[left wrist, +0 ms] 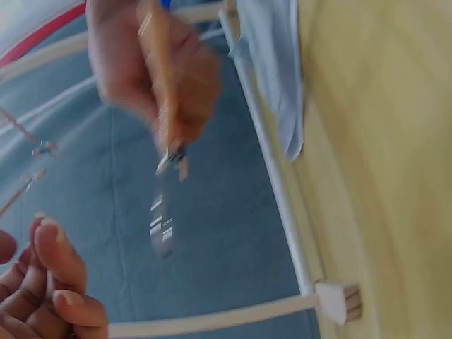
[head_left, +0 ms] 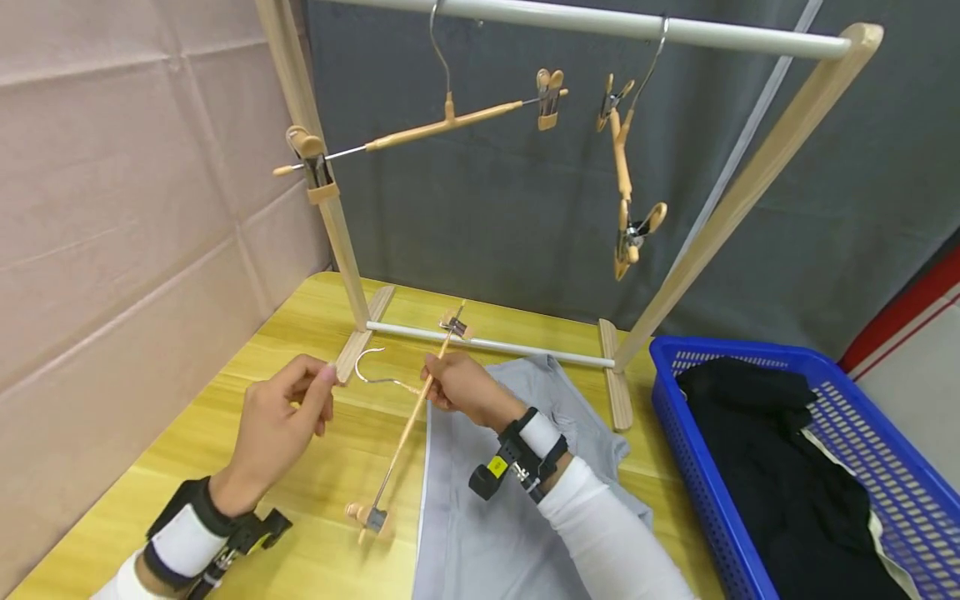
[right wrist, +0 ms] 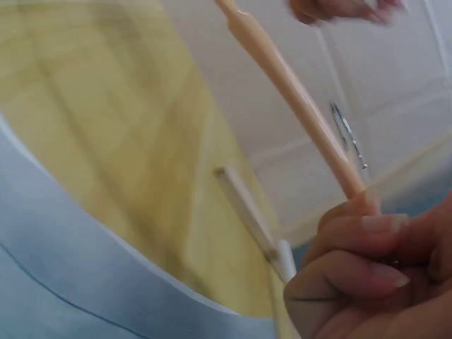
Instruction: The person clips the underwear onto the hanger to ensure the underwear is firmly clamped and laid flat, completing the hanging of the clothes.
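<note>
Plainly gripped in the right hand [head_left: 465, 387] is a slim tan clip hanger [head_left: 408, 423] with a silver wire hook [head_left: 363, 367]; the fingers curl round the bar close to its middle. The bar looks smooth and slightly glossy, thickest along the centre, narrowing to thin metal rods that carry 2 dark metal clips with tan ends. The left hand [head_left: 277, 421] holds nothing: its fingers are loosely bent, with the thumb near the fingertips, just beside the hook.

This hanger is above the yellow wood-grain table [head_left: 337, 467], at the left edge of a soft, creased light grey cloth [head_left: 480, 517]. Its long axis slants from the near left to the far right, 1 clip towards the person and 1 towards the rack, while the hook points left.

The rack has pale, straight-grained wooden posts [head_left: 750, 200] and a round white top rail [head_left: 600, 18], from which 2 matching tan hangers [head_left: 420, 133] hang. To the right, a blue perforated plastic basket [head_left: 693, 467] holds matte black fabric [head_left: 757, 450]. A yellow label [head_left: 497, 467] marks the right wrist's black device; any print on it is too small to read.
</note>
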Demonstrator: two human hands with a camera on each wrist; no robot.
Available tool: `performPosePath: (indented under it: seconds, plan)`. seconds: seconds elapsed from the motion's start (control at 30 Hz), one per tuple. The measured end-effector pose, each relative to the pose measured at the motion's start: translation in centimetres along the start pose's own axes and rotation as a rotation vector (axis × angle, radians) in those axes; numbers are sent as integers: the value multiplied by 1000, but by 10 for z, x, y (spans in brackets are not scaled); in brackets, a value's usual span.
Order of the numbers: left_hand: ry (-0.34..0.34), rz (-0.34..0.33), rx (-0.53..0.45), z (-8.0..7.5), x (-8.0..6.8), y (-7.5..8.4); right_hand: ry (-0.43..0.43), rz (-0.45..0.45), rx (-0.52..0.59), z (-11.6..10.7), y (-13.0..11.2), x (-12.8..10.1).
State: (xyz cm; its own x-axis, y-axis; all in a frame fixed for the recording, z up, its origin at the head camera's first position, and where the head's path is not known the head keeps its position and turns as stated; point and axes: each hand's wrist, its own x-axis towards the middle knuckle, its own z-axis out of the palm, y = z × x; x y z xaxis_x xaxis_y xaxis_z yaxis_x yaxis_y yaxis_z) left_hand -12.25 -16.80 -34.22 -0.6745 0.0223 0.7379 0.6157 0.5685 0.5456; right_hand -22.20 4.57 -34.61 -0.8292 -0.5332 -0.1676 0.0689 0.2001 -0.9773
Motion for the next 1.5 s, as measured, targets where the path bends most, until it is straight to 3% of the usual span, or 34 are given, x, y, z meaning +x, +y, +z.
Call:
performPosePath:
  seconds: [0.13, 0.27, 0.37, 0.57, 0.77, 0.93, 1.07, 1.2, 1.5]
  plan:
    - [-13, -126, 45, -4, 14, -6, -25, 26, -100, 15, 9, -2]
    - [-96, -213, 72, -3, 24, -15, -32, 34, -231, 27, 16, -6]
    - [-194, -266, 79, 1, 33, -22, -45, 43, -304, 34, 18, -10]
    - [-421, -465, -22, 21, 50, -41, -88, 56, -392, 46, 21, -14]
    - [-653, -604, -32, 43, 51, -55, -131, 77, -455, 49, 25, -14]
    - [-751, -655, -79, 57, 45, -60, -131, 106, -498, 49, 26, -14]
    - [-739, -735, -256, 64, 40, -63, -116, 116, -528, 51, 27, -13]
    - [-651, -817, -398, 70, 36, -63, -104, 121, -516, 51, 27, -13]
    - [-443, -936, -452, 80, 37, -65, -121, 117, -547, 51, 30, -11]
